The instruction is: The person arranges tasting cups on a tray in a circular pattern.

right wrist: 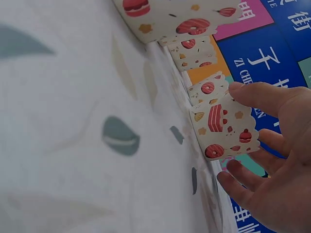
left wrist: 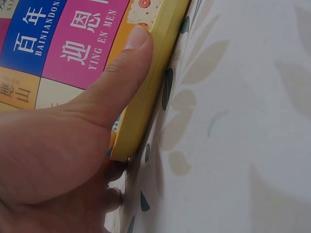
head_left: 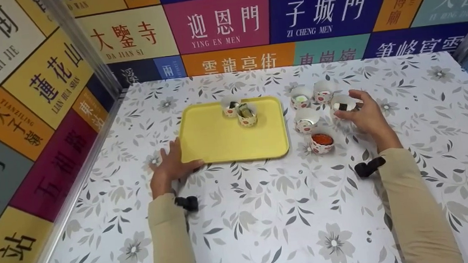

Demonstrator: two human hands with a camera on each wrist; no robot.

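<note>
My left hand is at the near left corner of a yellow tray. Its thumb lies along the front rim in the left wrist view, while the other fingers spread at the left side. Two paper cups stand on the tray: one with a dark and white filling, the other with a green one. Right of the tray, my right hand grips a patterned paper cup between thumb and forefinger. It contains a white piece with a black band. The remaining fingers are off the cup.
Beside the gripped cup stand several more paper cups: a pale-green-filled one, one at the back, a whitish one and a red-filled one nearest me. Panels with lettering border the flowered tabletop behind and at the sides.
</note>
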